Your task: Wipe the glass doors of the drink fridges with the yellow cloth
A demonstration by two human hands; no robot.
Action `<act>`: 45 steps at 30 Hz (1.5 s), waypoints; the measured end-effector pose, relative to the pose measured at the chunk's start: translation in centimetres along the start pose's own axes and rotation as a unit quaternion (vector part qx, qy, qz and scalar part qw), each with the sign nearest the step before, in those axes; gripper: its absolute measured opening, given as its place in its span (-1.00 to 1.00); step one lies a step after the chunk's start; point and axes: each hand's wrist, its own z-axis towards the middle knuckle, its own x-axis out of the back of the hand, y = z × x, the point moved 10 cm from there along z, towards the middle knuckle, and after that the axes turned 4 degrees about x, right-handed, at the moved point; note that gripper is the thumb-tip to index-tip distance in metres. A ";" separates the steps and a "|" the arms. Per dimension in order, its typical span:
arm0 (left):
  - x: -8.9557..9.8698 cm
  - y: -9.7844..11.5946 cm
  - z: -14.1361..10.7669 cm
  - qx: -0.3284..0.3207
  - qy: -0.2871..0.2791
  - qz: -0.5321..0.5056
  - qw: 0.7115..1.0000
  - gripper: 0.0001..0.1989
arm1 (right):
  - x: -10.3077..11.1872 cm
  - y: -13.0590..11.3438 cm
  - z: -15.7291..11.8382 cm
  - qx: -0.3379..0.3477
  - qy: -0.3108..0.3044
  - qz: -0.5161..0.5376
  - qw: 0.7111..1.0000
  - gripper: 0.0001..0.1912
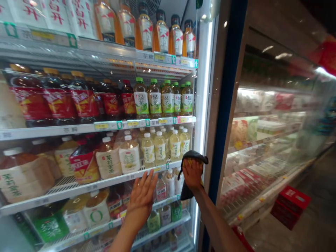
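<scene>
A glass-fronted drinks cooler fills the left and centre of the head view. My left hand is raised near its glass at the lower middle, fingers stretched upward, holding nothing. To its right, my right hand presses a dark cloth near the glass at the cooler's lit right edge. The cloth bunches above the fingers and hangs below them. Behind the glass, small yellow drink bottles stand just above and between the hands.
Green tea bottles, red-labelled bottles and amber bottles line the shelves. On the right are a blurred open chiller and a red box by the floor.
</scene>
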 end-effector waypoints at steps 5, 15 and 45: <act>0.4 -2.6 -2.6 0.045 -0.045 0.016 0.998 -0.15 | 3.1 3.5 0.9 -0.066 0.121 0.030 0.990 -0.42; 0.9 -4.1 -4.3 0.077 -0.073 0.012 0.994 -0.14 | 0.5 -9.3 -1.8 0.037 0.069 0.066 0.995 -0.57; 6.6 -14.0 -8.8 0.230 -0.063 0.037 0.970 -0.15 | -1.2 -22.4 -4.8 0.057 0.030 0.116 0.991 -0.54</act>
